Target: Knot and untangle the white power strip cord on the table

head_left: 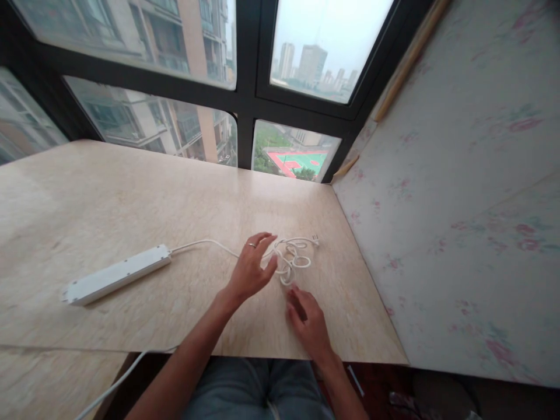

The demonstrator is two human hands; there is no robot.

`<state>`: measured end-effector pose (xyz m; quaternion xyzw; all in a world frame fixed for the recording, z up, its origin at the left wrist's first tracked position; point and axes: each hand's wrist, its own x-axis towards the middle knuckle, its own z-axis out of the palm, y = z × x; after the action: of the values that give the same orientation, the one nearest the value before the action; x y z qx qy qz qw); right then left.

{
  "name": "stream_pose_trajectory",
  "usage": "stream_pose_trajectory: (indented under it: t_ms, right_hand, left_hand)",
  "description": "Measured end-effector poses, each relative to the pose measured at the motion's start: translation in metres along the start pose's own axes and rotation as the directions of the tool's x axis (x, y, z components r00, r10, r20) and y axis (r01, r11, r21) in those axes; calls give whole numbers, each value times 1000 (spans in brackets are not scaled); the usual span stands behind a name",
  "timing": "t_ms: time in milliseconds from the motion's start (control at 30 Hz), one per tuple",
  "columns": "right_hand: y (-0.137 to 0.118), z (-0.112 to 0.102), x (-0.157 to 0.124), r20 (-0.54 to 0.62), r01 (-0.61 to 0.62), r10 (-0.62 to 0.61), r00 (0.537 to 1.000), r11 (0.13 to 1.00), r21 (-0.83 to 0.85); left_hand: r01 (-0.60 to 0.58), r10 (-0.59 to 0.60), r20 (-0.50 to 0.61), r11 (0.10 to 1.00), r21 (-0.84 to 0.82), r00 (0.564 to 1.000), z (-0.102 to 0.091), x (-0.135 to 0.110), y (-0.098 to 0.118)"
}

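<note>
A long white power strip [120, 273] lies at the left on the beige marble-patterned surface, small screw-like dots along its top. From its right end a white cord [205, 241] runs behind my left hand [254, 268] into a loose tangle of loops [301, 261]. The plug [315, 240] points away to the right of those loops. My left hand, a ring on one finger, hovers at the left side of the tangle with thumb and fingers apart. Just below the loops is my right hand [310, 321], fingers curved and thumb apart, with nothing visible in it.
Another white cable [126, 373] hangs over the front edge at lower left. Dark-framed windows [247, 76] stand behind the surface [175, 192]. A flower-papered wall [446, 221] bounds the right side. My legs [262, 388] are below the front edge.
</note>
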<state>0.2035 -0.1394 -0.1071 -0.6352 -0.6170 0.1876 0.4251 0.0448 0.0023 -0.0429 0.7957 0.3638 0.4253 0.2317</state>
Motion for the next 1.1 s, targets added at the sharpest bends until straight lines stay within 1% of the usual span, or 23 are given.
stream_pose_trajectory:
  t_ms: [67,100,133,200,267,300,367,433,500,567,633,700,800,867,967,1100]
  right_hand:
    - [-7,0,-4,105,69,-73,992,997,39]
    - [-10,0,-6,138,85,-94,986,994,69]
    - [-12,-1,-7,145,82,-96,985,992,101]
    - [-14,-4,-8,82,39,-52,995,987,155]
    - [-10,-11,-6,-39,-12,19,999,984,176]
    - [-7,-15,-3,-103,-41,60,993,984,173]
    - [1,-26,5,-222,-103,138,965,981,162]
    - [9,-36,15,-314,-157,200,928,975,159]
    - [14,-44,27,-377,-175,225,899,971,162]
    - [15,-47,40,-404,-165,214,890,974,154]
    - [11,-46,52,-391,-139,175,904,983,119]
    - [6,-41,65,-353,-97,109,929,994,53]
    - [-1,-29,81,-308,-15,-8,951,997,-71]
    - [-4,-22,90,-292,14,-53,955,991,-134]
    - [-6,-14,98,-281,14,-64,958,984,-176]
    - [-9,-17,100,-338,-5,-66,939,978,-207]
  left_hand:
    - [-14,20,86,998,-67,996,18,4,2]
    - [1,7,105,997,-78,994,27,7,-2]
    - [28,-20,109,997,-77,994,34,10,-8]
    - [104,-98,87,992,-66,991,47,16,-23]
    - [171,-165,76,982,-75,983,56,21,-37]
    - [203,-196,85,975,-89,977,59,23,-43]
    - [256,-242,126,960,-109,962,63,25,-51]
    - [297,-273,168,946,-134,947,66,25,-57]
    - [336,-301,185,920,-200,935,68,25,-61]
    - [386,-340,190,865,-321,921,71,25,-65]
    - [431,-383,200,775,-462,902,72,24,-68]
    - [457,-414,215,675,-579,884,72,24,-69]
    - [455,-413,240,569,-685,879,69,24,-65]
    - [441,-396,248,532,-722,884,65,23,-60]
    - [423,-383,246,497,-757,890,59,24,-55]
    - [396,-375,228,465,-792,898,52,26,-50]
